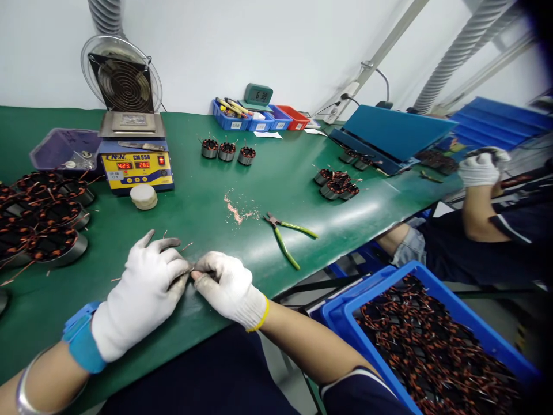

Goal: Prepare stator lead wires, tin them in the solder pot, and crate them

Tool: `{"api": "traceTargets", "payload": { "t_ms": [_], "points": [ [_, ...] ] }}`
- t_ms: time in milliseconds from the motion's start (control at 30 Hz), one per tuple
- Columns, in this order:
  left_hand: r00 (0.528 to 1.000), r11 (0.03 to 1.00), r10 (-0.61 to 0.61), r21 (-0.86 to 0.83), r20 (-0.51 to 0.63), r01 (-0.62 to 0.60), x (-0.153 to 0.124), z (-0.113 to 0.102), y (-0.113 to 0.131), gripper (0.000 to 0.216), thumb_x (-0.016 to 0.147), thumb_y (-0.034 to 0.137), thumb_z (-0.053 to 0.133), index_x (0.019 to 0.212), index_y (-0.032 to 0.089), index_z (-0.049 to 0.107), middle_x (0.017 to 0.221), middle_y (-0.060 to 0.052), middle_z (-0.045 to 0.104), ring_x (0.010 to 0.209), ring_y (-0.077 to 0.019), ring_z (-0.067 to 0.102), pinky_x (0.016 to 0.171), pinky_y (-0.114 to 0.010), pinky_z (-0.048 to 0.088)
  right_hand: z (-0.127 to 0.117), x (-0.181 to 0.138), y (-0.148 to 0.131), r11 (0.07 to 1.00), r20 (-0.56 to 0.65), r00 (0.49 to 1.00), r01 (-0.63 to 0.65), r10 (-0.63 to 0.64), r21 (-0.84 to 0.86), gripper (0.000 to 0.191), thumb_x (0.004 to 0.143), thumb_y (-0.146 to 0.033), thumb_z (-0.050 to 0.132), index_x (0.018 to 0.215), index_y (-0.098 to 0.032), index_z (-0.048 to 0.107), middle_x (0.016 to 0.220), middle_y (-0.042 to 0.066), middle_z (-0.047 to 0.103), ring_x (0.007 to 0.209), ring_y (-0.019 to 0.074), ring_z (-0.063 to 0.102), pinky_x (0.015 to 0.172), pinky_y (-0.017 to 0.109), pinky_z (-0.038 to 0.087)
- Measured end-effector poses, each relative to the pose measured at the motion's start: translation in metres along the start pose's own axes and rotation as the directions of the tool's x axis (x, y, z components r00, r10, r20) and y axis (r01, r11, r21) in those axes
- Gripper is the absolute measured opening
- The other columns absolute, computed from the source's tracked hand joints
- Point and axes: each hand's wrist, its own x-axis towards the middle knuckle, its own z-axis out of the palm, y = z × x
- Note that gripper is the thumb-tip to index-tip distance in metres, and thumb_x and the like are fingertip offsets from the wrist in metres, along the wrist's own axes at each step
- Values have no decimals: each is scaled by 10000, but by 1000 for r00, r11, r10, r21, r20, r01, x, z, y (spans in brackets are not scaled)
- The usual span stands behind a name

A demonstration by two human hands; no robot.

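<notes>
My left hand, in a white glove, curls over something mostly hidden beneath it. Thin copper wires poke out around its fingers, like those on the wound motor stators nearby, so it seems to hold a stator. My right hand, also gloved, has thumb and forefinger pinched together against the left fingertips; what lies in the pinch is hidden. Green-handled cutting pliers lie open on the green table, right of my hands. Beside them are copper clippings.
Large stators crowd the left, by a yellow-and-blue solder pot and round white pad. Small stators stand behind; another cluster sits right. A blue crate of stators is at my right. A co-worker's gloved hand is farther right.
</notes>
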Motion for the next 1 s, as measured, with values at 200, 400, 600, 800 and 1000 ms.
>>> {"api": "traceTargets", "payload": {
  "t_ms": [200, 400, 600, 800, 1000],
  "points": [
    [997, 997, -77, -12, -2, 77, 1, 3, 2, 231, 888, 233, 430, 797, 200, 640, 885, -66, 656, 1042, -284, 572, 1048, -589, 332, -5, -11, 3, 998, -172, 983, 68, -67, -5, 146, 850, -201, 575, 970, -201, 657, 940, 16, 656, 830, 151, 625, 745, 240, 503],
    [996, 996, -86, -7, 0, 86, 3, 4, 2, 210, 874, 239, 442, 799, 188, 632, 909, -86, 663, 995, -293, 585, 986, -575, 396, 2, -21, 1, 983, -123, 978, 157, -168, -100, 223, 859, -243, 550, 1059, -205, 642, 1031, 46, 663, 907, 191, 630, 810, 299, 510],
    [988, 986, -152, -62, 26, 153, 2, 5, 1, 221, 883, 238, 422, 826, 165, 623, 924, -104, 643, 992, -306, 564, 879, -501, 468, 6, -22, -1, 985, -162, 975, 139, -155, -104, 277, 847, -283, 562, 1100, -186, 618, 1084, 63, 645, 809, 179, 631, 741, 291, 524],
    [982, 982, -168, -71, 86, 174, 4, 4, 0, 218, 883, 232, 413, 804, 170, 607, 892, -95, 621, 893, -279, 555, 846, -479, 462, 6, -26, -3, 986, -112, 986, 104, -119, -133, 249, 825, -266, 584, 1058, -197, 639, 977, 33, 663, 811, 180, 631, 739, 284, 506],
    [978, 977, -185, -85, 100, 194, 6, 2, 1, 210, 871, 233, 422, 783, 174, 603, 841, -79, 610, 833, -265, 542, 810, -455, 453, 0, -22, -1, 911, -100, 924, 338, -369, -236, 197, 909, -274, 546, 1052, -163, 622, 1019, 60, 664, 876, 184, 627, 767, 278, 514]
  ]
}}
